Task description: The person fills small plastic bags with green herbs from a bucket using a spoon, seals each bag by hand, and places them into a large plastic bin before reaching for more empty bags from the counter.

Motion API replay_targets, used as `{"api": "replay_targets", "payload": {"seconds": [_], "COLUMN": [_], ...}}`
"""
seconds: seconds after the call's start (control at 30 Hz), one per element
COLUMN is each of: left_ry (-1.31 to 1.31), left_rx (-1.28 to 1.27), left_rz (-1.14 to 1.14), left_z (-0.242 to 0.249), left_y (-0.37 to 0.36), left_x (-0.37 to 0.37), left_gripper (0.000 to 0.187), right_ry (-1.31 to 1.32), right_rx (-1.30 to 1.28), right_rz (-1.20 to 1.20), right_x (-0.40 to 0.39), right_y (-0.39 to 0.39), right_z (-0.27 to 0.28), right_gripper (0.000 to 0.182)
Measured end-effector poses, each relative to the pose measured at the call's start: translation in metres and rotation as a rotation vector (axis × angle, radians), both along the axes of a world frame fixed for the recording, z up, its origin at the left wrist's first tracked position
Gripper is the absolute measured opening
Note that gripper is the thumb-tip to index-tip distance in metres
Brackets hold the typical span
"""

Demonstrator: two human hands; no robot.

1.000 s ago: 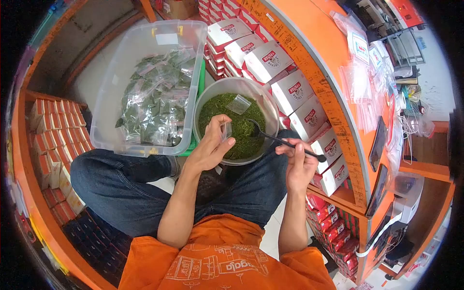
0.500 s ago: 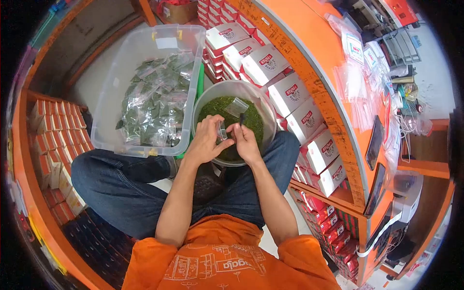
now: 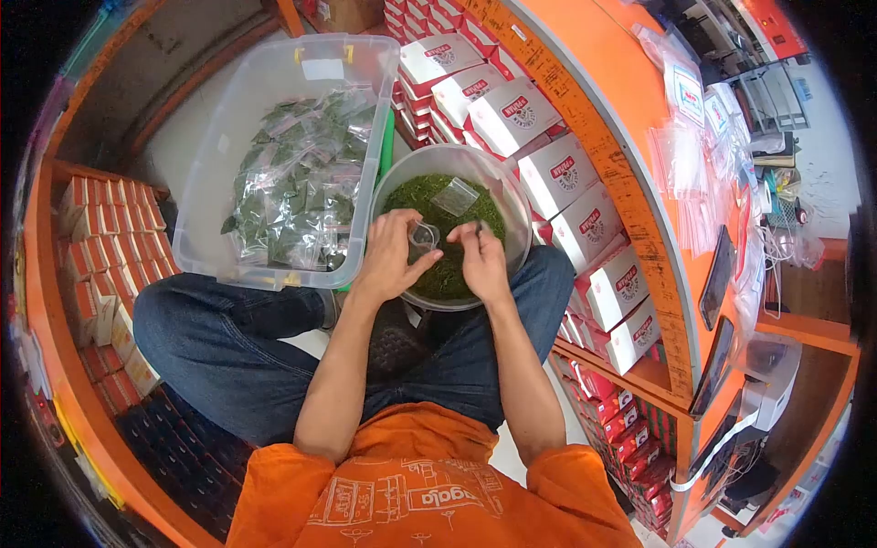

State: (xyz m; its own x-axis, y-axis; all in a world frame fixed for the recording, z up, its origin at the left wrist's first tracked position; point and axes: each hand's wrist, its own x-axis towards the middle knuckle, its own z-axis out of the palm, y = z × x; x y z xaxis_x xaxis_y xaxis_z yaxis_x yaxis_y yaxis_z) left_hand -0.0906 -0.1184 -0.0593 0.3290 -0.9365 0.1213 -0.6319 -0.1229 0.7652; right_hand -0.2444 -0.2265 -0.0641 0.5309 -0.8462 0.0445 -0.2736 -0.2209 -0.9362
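Hands [image 3: 393, 260] [image 3: 482, 263] over bowl [image 3: 512, 196], spoon mostly hidden, small bag [image 3: 424, 237] barely discernible

hands [image 3: 438, 256] over bowl [image 3: 512, 196] — green leaves [image 3: 429, 196]

The room was evenly and brightly lit, with soft shadows. The fisheye view bent shelves at the edges, corners went black, and the centre stayed sharp.
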Motion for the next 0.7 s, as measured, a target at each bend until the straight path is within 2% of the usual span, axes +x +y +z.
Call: {"api": "replay_targets", "payload": {"seconds": [0.03, 0.07, 0.1, 0.13, 0.23, 0.27, 0.3, 0.37, 0.4, 0.43, 0.5, 0.53, 0.57, 0.7], "left_ry": [-0.045, -0.089, -0.083, -0.049, 0.010, 0.011, 0.011, 0.019, 0.092, 0.165, 0.183, 0.198, 0.215, 0.190], "left_rx": [-0.113, -0.223, -0.209, -0.186, -0.188, -0.232, -0.279, -0.286, -0.301, -0.319, -0.298, -0.275, -0.249, -0.240], "left_rz": [0.035, 0.068, 0.067, 0.054, 0.028, 0.035, 0.041, 0.084, 0.114, 0.149, 0.165, 0.151, 0.134, 0.104], "left_z": [0.001, 0.001, 0.006, 0.014, 0.044, 0.059, 0.072, 0.084, 0.088, 0.090, 0.086, 0.082, 0.079, 0.069], "left_y": [-0.001, -0.001, 0.001, 0.004, 0.004, 0.002, 0.000, 0.004, 0.005, 0.006, 0.009, 0.009, 0.010, 0.007], "left_x": [0.001, 0.001, 0.000, -0.002, -0.003, 0.001, 0.004, 0.013, 0.017, 0.022, 0.026, 0.026, 0.026, 0.021], "left_gripper": [0.063, 0.062, 0.062, 0.061, 0.063, 0.065, 0.068, 0.073, 0.073, 0.074, 0.072, 0.073, 0.074, 0.073], "right_ry": [0.002, 0.138, 0.277, 0.296, 0.201, 0.079, 0.082, 0.140, 0.216, 0.216, 0.137, 0.066, 0.037, -0.083], "right_rx": [0.005, -0.254, -0.506, -0.279, -0.151, -0.019, -0.014, -0.034, -0.036, -0.041, 0.358, 0.347, 0.447, 0.533], "right_rz": [0.003, 0.000, -0.002, 0.032, 0.058, 0.024, 0.021, 0.246, 0.353, 0.356, 0.236, 0.161, 0.039, -0.150], "right_x": [-0.002, -0.004, -0.009, -0.011, -0.008, -0.003, 0.000, 0.001, 0.002, 0.000, -0.007, -0.015, -0.020, -0.054], "right_y": [-0.002, -0.005, -0.005, -0.006, 0.007, 0.013, 0.019, 0.028, 0.031, 0.035, 0.046, 0.048, 0.043, 0.024], "right_z": [-0.001, -0.003, -0.006, -0.004, 0.012, 0.009, 0.003, -0.011, -0.007, -0.002, 0.011, 0.005, -0.002, 0.016], "right_gripper": [0.028, 0.031, 0.035, 0.028, 0.020, 0.016, 0.016, 0.016, 0.017, 0.017, 0.018, 0.022, 0.024, 0.026]}}
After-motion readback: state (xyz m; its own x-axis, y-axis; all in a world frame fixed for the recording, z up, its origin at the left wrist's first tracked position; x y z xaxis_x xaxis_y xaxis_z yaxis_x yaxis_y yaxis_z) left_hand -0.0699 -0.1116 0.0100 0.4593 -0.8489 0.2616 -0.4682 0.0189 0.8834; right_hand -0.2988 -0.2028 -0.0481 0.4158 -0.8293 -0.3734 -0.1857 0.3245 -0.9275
